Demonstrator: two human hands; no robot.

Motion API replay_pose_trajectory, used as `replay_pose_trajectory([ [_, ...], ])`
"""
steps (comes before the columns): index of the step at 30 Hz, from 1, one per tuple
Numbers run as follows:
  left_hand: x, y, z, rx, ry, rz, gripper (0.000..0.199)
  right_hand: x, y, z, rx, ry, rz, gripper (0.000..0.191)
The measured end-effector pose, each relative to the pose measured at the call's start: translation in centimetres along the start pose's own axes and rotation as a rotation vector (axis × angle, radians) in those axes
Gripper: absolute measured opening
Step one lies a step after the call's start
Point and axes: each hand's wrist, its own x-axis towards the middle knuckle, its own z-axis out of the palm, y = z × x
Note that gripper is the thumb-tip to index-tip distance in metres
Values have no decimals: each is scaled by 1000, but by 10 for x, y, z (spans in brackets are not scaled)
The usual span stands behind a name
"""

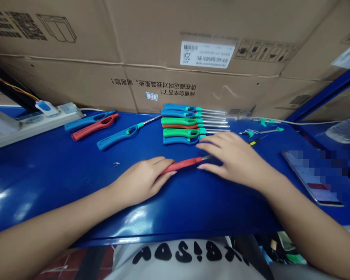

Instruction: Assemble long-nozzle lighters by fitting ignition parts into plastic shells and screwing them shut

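Observation:
My left hand point(144, 177) is closed around the handle of a red gas lighter point(182, 165), held low over the blue table. My right hand point(231, 161) is at the lighter's front end, its thumb and fingers apart around the metal tube, part of which the hand hides. Just beyond the hands lies a row of several assembled lighters point(181, 121) in blue, green and red, their metal tubes pointing right. A blue lighter point(116, 138) with its tube rests to the left of that row. Beside it are a red handle point(93, 127) and a blue handle point(86, 121).
Small metal pins point(116, 164) lie left of my left hand. On the right are loose teal lighter parts point(262, 132), a yellow-and-black piece point(253, 143) and a phone point(312, 179). A power strip point(35, 126) stands at left. A cardboard box point(151, 46) walls the back.

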Motion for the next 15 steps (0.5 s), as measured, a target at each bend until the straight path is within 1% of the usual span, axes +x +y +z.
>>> replay_pose_trajectory([
  [3, 4, -8, -4, -10, 38, -13, 30, -13, 40, -8, -87, -7, 118, 46],
  [5, 6, -13, -5, -30, 60, -11, 30, -19, 61, -9, -96, -6, 131, 32],
  [7, 7, -16, -5, -54, 71, -4, 31, -21, 72, -8, -43, -26, 96, 20],
  [8, 8, -16, -5, -65, 71, 0, 31, -21, 72, -8, -6, -34, 73, 19],
  [10, 8, -15, -4, -89, 66, 8, 32, -16, 64, -6, 82, -42, 27, 19],
  [13, 6, -11, -4, -135, 51, 28, 30, -6, 37, -1, 206, -16, -59, 21],
  [15, 4, -6, -4, -173, 47, 32, 28, -1, 19, 5, 224, 6, -138, 23],
])
